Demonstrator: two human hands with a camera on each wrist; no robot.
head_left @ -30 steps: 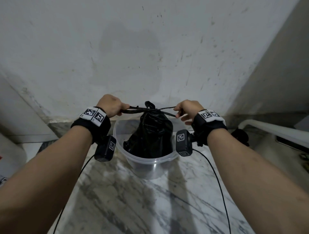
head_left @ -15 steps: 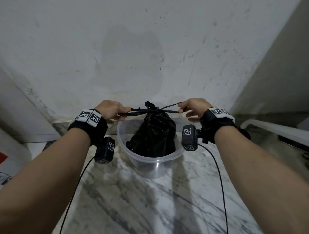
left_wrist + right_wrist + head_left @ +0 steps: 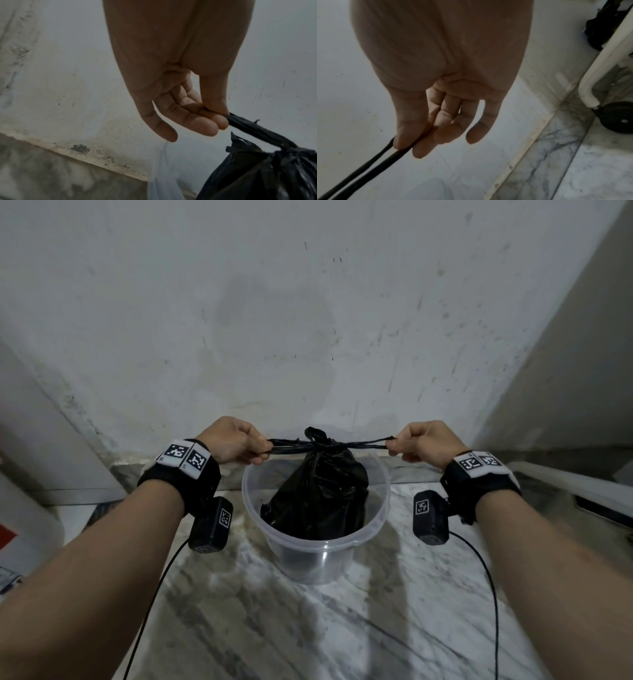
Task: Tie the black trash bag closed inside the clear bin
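At the bottom of the head view two bare forearms reach up from the lower corners of the frame, each with a black wrist strap bearing white coded tags and a small black camera box hanging below it, a thin black cable (image 3: 493, 604) trailing from the right one down the lower right. Between the arms lies a grey-veined marble counter (image 3: 308, 628).

In the middle of the frame stands the clear bin (image 3: 317, 556), upright on the counter, and the black trash bag (image 3: 318, 494) sits inside it, its gathered neck rising above the rim. The neck is cinched by a knot (image 3: 317, 445), with a small tuft of plastic sticking up above it.

The left hand (image 3: 233, 441), left of centre, pinches a twisted strand of the bag (image 3: 287, 447) between thumb and curled fingers; the left wrist view shows the thumb pressed onto the fingertips (image 3: 205, 124) with the strand clamped between, the little finger hanging free. The right hand (image 3: 424, 441), right of centre, pinches the other strand (image 3: 363, 444) the same way; the right wrist view shows thumb and forefinger closed on two thin black lengths, the other fingers loosely extended. Both strands run taut and nearly level from the knot out to the hands.

Behind everything a stained white wall (image 3: 308, 320) fills the upper frame, with a white curved pipe (image 3: 565, 477) at the right edge.
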